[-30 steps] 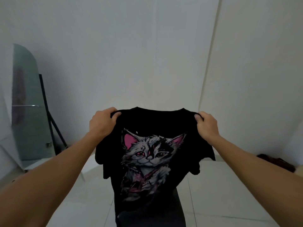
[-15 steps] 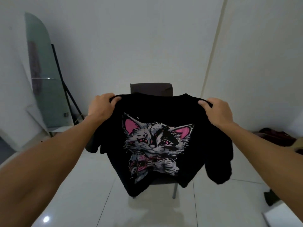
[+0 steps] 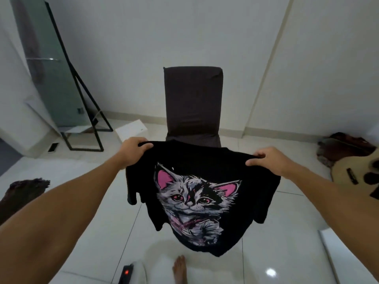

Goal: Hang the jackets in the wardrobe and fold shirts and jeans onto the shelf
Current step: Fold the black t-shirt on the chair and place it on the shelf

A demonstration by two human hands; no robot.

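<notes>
fingers curl over the top edge of the shirt [image 3: 205, 193] at both shoulders: the left hand [image 3: 133, 149] grips the left shoulder seam with its fingers folded over the cloth, and the right hand [image 3: 268, 160] pinches the right one, thumb in front and fingers over the edge. both hands are clamped on fabric, neither slack. gripping at the two shoulders keeps the top edge taut between the hands, so the body and sleeves hang down freely and the garment spreads flat, cat print facing the person. that looks like a way to square the shirt up before a fold.

arms reach well forward, which holds the shirt away from the body and off the floor [image 3: 92, 212]; its hem hangs above the tiles, near a bare foot [image 3: 180, 267]. the shirt sits in the air just in front of the chair [image 3: 193, 103], its collar overlapping the seat edge in view, though i cannot tell whether it touches. the seat may be meant as a surface for laying it down.

further out, a mirror [image 3: 53, 68] leans against the left wall, a guitar [image 3: 356, 175] lies at the right, a dark heap of cloth [image 3: 22, 193] sits at the left, and a power strip [image 3: 125, 273] lies by the foot. no wardrobe or shelf shows, so the fold is not yet begun.
</notes>
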